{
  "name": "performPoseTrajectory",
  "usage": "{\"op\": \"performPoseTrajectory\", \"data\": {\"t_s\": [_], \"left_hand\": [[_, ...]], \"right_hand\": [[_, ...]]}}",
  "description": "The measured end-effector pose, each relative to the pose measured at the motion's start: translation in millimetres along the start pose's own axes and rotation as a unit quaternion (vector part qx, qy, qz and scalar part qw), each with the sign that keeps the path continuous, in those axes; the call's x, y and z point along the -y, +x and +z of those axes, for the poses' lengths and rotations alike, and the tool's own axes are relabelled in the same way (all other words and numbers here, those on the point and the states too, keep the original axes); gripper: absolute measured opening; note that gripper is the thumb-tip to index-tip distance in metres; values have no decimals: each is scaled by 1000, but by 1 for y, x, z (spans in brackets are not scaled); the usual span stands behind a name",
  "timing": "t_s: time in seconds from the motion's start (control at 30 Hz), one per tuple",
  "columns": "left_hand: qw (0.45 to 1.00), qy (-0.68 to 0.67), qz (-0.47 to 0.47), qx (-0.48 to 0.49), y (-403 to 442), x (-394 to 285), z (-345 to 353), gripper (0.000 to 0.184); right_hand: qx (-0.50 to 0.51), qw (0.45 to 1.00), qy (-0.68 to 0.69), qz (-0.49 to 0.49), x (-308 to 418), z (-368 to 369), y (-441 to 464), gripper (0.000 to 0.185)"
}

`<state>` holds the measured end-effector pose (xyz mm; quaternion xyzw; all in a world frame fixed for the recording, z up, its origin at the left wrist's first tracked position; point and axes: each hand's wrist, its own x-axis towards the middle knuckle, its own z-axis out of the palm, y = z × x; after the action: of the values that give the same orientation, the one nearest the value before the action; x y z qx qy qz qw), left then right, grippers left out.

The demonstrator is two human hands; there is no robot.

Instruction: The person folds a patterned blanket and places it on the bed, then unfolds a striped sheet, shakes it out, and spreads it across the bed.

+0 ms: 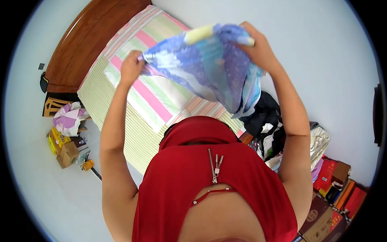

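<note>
A blue patterned cloth (201,60), with patches of white, yellow and teal, hangs stretched between my two hands above the bed. My left hand (132,67) is closed on its left corner. Higher up on the right, my right hand (258,46) grips the opposite end, where the fabric is bunched. The lower right part of the cloth droops in folds and is slightly blurred. Beneath it lies the bed (129,133), covered with a green striped sheet and a pink, green and white striped cloth (149,99).
A wooden headboard (88,44) stands at the upper left. On the floor at left are a cardboard box (68,154) and a bottle of orange liquid (87,165). Dark clothes (264,115) are piled right of the bed, with red boxes (325,173) at the lower right.
</note>
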<state>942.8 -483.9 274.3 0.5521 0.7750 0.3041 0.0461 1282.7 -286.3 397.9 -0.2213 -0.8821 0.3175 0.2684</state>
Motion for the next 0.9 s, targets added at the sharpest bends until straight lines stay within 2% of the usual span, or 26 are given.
{"op": "performPoseTrajectory", "data": {"t_s": [0.03,0.13,0.23,0.4,0.43,0.5,0.53,0.63,0.73,0.8,0.83,0.9], "left_hand": [[1000,-15,3,-22,12,8,-14,15],[995,80,-3,-56,48,22,-53,18],[990,77,36,-117,75,18,-89,19],[966,183,54,-175,94,24,-125,26],[969,183,26,-163,91,31,-129,27],[972,186,-27,-142,83,36,-130,30],[972,185,-17,-142,79,49,-129,34],[972,203,-83,-84,68,84,-128,29],[976,125,-172,-49,70,110,-119,19],[962,113,-245,-29,76,128,-106,21],[954,114,-275,-22,61,113,-86,22],[951,98,-290,-29,72,123,-80,24]], "right_hand": [[-12,1000,-10,-12,-11,4,18,23],[-24,996,-83,32,-38,18,69,25],[-29,990,-118,66,-65,40,112,28],[-67,997,-29,39,-99,79,164,32],[-79,996,-7,30,-101,89,174,33],[-32,999,33,18,-105,98,185,33],[-7,999,52,10,-106,105,194,33],[132,988,81,-10,-121,138,238,31],[169,979,104,55,-133,179,281,33],[176,975,106,86,-150,211,308,36],[162,976,112,97,-164,217,288,38],[138,964,171,147,-176,254,309,40]]}}
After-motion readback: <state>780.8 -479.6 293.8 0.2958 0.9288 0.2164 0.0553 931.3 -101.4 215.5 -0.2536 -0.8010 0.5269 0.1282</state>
